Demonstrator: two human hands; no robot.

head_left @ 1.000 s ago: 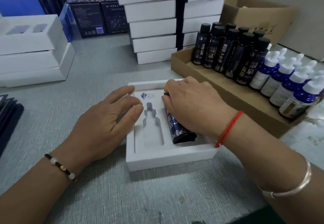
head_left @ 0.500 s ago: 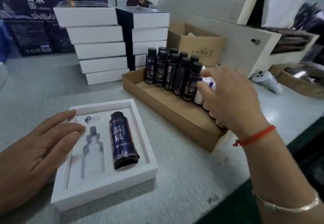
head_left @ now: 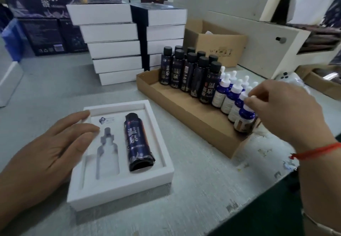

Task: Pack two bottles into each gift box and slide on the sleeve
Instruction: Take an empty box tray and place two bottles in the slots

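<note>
Risks, L to R: left hand (head_left: 49, 143) lies flat, fingers straight, on the box (head_left: 121, 186) rim at 9 o'clock, gripping nothing. If it lifts, the light box could prob skid when the next bottle is pressed in. The dropper slot (head_left: 108, 154) is shaped, so a dropper laid the wrong way round won't seat & the sleeve could then catch. Right hand (head_left: 282, 110) at 3 o'clock pinches the white cap of the nearest dropper (head_left: 246, 115), which stands in a tight row; a skewed lift could tip the ones behind. A cap-only hold may slip.

Containers, L to R: box holds the dark bottle (head_left: 137, 141) lying in its right slot, cap toward 12; left slot empty. Tray (head_left: 184, 104) at 1–2 o'clock holds upright dark bottles (head_left: 191, 73), then blue droppers toward 3. Carton (head_left: 215, 41) at 1 o'clock: contents unclear. No sleeve on the box yet
</note>
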